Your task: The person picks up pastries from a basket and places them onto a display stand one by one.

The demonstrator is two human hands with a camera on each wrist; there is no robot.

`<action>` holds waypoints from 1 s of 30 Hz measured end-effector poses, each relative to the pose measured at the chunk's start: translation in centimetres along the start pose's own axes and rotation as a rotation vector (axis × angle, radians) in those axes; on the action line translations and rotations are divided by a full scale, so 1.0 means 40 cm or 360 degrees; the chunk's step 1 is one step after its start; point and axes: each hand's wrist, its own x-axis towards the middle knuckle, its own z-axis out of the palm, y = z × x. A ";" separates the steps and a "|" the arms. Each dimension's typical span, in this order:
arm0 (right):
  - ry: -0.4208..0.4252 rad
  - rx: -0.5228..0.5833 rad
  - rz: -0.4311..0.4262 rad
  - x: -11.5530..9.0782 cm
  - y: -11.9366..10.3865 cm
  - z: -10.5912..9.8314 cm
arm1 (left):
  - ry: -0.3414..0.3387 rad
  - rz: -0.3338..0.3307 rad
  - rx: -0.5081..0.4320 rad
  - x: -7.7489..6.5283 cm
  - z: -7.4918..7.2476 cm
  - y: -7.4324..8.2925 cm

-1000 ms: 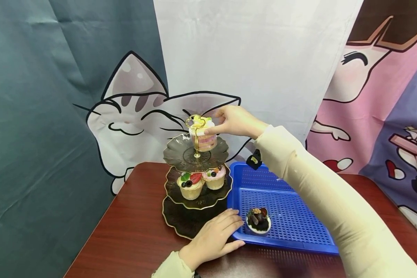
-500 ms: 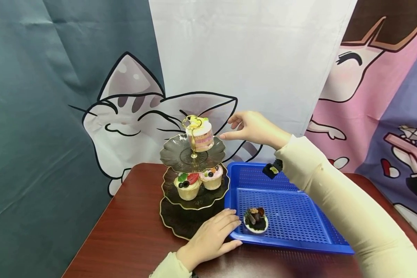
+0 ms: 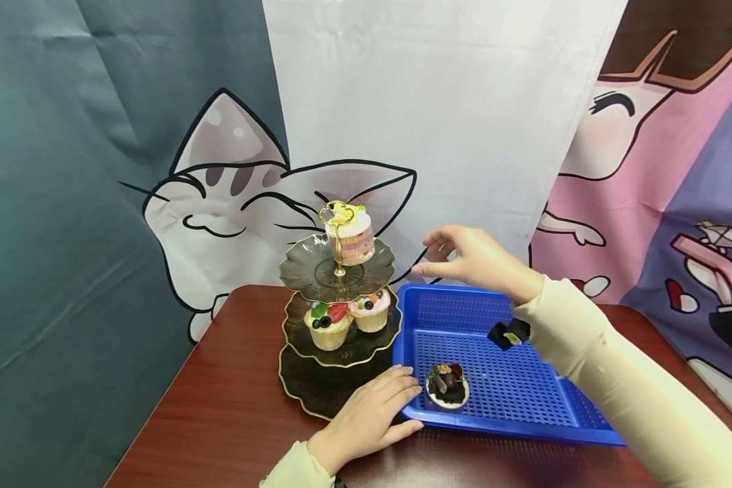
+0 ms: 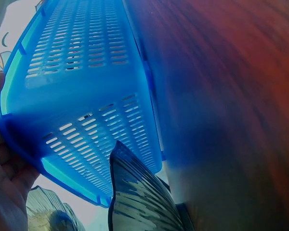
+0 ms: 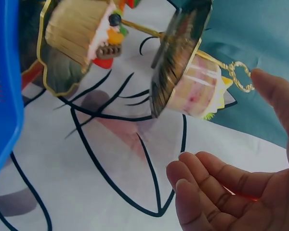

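A small round layered cake [image 3: 355, 238], pink and white with a yellow top, sits on the upper plate [image 3: 308, 268] of a dark three-tier stand with gold edges. Two cupcakes, a fruit-topped one [image 3: 328, 329] and a pink-iced one [image 3: 371, 313], rest on the middle plate. My right hand [image 3: 472, 261] is in the air right of the stand, its fingers apart from the thumb and nothing in it. My left hand [image 3: 372, 413] rests with extended fingers on the near left corner of the blue basket [image 3: 518, 428]. A chocolate-topped cup dessert [image 3: 447, 388] stands inside that basket.
The stand's bottom plate [image 3: 305, 379] lies on the reddish-brown wooden table [image 3: 201, 407], close against the basket's left side. A printed cloth [image 3: 494, 102] with cartoon figures hangs behind the table.
My right hand has let go of the layered cake and moved away to the right and down. The cake stays on the upper plate. My left hand keeps its place on the basket.
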 end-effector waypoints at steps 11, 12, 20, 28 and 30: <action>0.0101 -0.0033 0.0119 -0.104 0.035 0.032 | 0.0008 0.0017 0.0008 0.001 0.002 -0.001; 0.0103 -0.0032 0.0126 -0.114 0.039 0.034 | 0.0005 0.0019 0.0012 0.001 0.002 -0.002; 0.0139 -0.0021 0.0177 -0.181 0.065 0.065 | -0.0037 -0.0021 -0.0032 0.005 -0.002 -0.001; 0.0137 -0.0021 0.0243 -0.232 0.087 0.125 | -0.0087 -0.0068 -0.0069 0.003 -0.007 0.002; 0.0140 -0.0027 0.0245 -0.243 0.091 0.140 | -0.0103 -0.0082 -0.0079 0.002 -0.007 0.003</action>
